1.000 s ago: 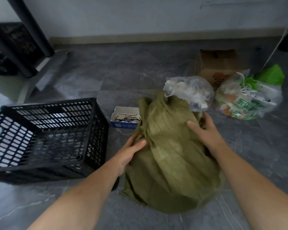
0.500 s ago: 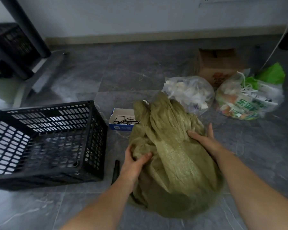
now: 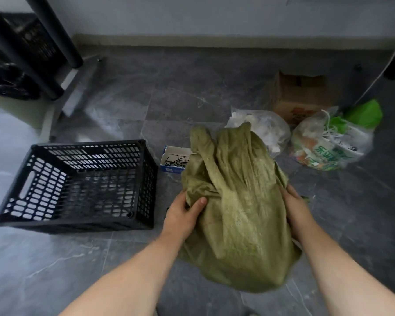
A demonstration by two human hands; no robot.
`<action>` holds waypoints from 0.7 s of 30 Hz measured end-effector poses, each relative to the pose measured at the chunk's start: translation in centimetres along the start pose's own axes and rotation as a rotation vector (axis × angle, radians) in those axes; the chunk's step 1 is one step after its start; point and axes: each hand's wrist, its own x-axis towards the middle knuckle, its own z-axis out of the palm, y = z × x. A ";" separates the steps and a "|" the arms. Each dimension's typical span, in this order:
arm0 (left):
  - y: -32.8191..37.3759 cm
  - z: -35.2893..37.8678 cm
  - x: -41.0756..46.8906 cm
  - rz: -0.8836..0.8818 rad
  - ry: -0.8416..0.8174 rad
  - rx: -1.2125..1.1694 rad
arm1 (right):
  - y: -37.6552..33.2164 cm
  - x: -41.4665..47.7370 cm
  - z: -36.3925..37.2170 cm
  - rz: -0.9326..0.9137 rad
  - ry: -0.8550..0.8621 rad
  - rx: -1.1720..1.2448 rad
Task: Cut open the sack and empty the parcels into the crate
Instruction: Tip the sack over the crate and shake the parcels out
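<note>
A bulging olive-green woven sack [image 3: 237, 206] stands on the grey floor in front of me, its gathered top pointing away. My left hand [image 3: 183, 213] grips a fold of cloth on the sack's left side, thumb on top. On the right flank, my right hand [image 3: 294, 206] presses against the sack with fingers wrapped round it. A black perforated plastic crate [image 3: 78, 185] sits to the left, open side up, with nothing inside. The parcels are hidden within the sack.
A small white and blue box of black ties [image 3: 175, 159] lies between crate and sack. Two clear plastic bags of scraps [image 3: 265, 128] [image 3: 328, 142] and a cardboard box [image 3: 299, 96] sit beyond the sack. Black table legs [image 3: 55, 30] stand far left.
Both hands slid down the sack's sides toward me, and the left hand closed on a fold. The sack shifted slightly nearer and more upright.
</note>
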 end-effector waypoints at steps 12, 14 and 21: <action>11.7 -13.6 -10.5 -0.094 0.140 0.028 | -13.8 -13.2 6.4 0.099 -0.089 -0.173; 11.9 -16.7 -11.8 -0.142 0.180 0.034 | -15.3 -15.1 9.1 0.120 -0.146 -0.202; 9.3 -27.9 -14.5 -0.326 0.305 0.040 | -16.1 -18.8 20.5 0.164 -0.343 -0.469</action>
